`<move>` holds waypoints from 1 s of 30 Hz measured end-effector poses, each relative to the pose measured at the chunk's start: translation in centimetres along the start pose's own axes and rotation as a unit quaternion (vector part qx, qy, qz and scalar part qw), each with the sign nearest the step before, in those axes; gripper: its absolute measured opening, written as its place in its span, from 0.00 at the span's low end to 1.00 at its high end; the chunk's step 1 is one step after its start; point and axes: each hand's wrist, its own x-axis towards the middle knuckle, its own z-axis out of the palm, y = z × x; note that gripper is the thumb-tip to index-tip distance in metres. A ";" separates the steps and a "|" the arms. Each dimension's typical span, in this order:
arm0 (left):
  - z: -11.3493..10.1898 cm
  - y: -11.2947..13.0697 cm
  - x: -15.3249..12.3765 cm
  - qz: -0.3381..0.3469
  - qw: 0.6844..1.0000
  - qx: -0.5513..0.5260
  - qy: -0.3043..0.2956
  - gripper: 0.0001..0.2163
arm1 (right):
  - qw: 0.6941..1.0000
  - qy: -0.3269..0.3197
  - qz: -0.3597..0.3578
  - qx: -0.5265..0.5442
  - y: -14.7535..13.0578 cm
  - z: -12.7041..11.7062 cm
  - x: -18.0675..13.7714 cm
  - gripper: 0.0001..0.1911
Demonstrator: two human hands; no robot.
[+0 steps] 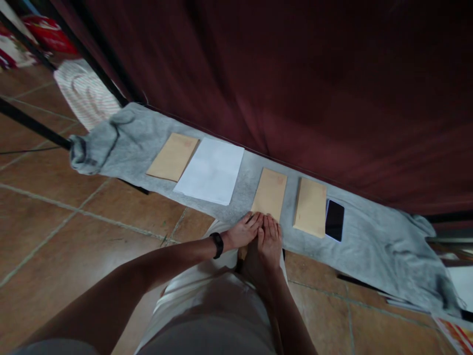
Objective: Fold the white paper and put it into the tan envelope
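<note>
A brown paper envelope (pixel 271 192) lies on the grey cloth right in front of me. My left hand (pixel 244 230), with a dark band on its wrist, has its fingers closed on the near end of that envelope. Beside it, nearly touching, my right hand (pixel 270 241) has its fingers pressed together on the same end. The fingers cover this edge, so its exact shape is hidden. To the left are a stack of white paper (pixel 210 170) and another brown envelope (pixel 173 157). A thicker stack of brown envelopes (pixel 310 207) sits to the right.
A dark-screened phone (pixel 334 220) lies right of the envelope stack. The grey cloth (pixel 384 246) covers a long narrow surface. Behind it hangs a dark red curtain (pixel 314 98). Black metal bars (pixel 35 123) stand at the left, near a striped cloth (pixel 86 93). Tiled floor (pixel 121 241) lies below.
</note>
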 end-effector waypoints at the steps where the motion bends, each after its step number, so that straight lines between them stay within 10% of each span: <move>1: -0.2 0.0 0.0 0.001 1.000 -0.009 0.001 0.23 | 1.000 0.000 0.000 -0.004 0.2 0.0 -0.1 0.27; 30: 0.0 -1.7 -1.7 -0.110 0.992 -0.061 -0.017 0.28 | 0.995 0.057 0.032 -0.073 2.2 -0.2 -1.8 0.27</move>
